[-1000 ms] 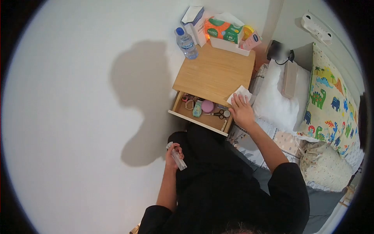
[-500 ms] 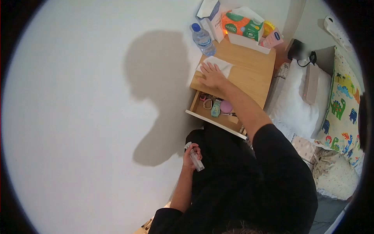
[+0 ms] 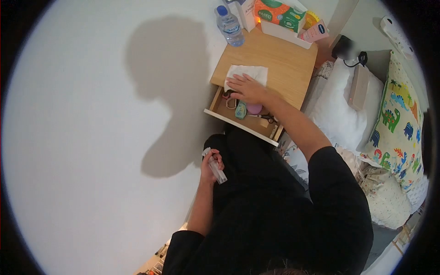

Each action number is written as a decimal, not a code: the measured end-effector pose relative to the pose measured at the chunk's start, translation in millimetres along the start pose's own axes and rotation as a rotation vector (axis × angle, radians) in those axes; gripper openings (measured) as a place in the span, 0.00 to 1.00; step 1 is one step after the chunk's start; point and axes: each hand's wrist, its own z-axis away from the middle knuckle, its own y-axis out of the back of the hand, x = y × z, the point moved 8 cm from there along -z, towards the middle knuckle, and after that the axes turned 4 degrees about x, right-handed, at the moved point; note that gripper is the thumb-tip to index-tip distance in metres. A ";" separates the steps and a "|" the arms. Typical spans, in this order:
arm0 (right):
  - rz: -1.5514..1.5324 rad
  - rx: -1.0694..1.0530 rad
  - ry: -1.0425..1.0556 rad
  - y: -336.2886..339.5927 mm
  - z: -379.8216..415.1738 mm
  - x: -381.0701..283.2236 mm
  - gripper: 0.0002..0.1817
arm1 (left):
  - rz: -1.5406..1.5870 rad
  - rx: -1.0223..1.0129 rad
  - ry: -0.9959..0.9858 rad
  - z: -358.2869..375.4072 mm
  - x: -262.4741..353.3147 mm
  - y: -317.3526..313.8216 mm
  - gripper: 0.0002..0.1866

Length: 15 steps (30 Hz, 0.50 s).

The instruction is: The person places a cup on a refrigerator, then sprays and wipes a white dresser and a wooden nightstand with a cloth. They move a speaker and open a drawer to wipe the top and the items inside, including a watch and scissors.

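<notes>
My left hand (image 3: 212,168) is wrapped round a small clear spray bottle (image 3: 220,176) with a whitish top, held low over my lap. Over the front edge of a wooden bedside table (image 3: 288,55), my right hand (image 3: 247,90) lies flat with its fingers stretched out. Under those fingers is a white cloth or tissue (image 3: 255,72), partly covered by the hand. Just below, the drawer (image 3: 243,128) stands pulled out. Inside it lie a green packet (image 3: 240,110), a purple round item (image 3: 255,109) and scissors (image 3: 269,119).
At the table's back left stands a water bottle (image 3: 231,30). Behind are an orange and green tissue pack (image 3: 278,14) in a white holder (image 3: 286,35) and a pink tube (image 3: 315,32). A bed with a dinosaur pillow (image 3: 389,120) lies to the right; a white wall (image 3: 82,137) fills the left.
My right hand and the white cloth have moved away from the water bottle to the table's front edge above the drawer. The whole view has shifted slightly. My left hand still holds the spray bottle.
</notes>
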 end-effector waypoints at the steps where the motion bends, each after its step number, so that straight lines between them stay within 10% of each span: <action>1: 0.003 -0.012 -0.015 2.7 14.5 2.7 0.35 | -0.012 0.007 -0.010 1.7 0.1 0.8 0.15; 15: 0.122 0.151 -0.333 46.9 193.5 0.8 0.37 | -0.029 0.056 -0.051 13.4 4.7 17.0 0.15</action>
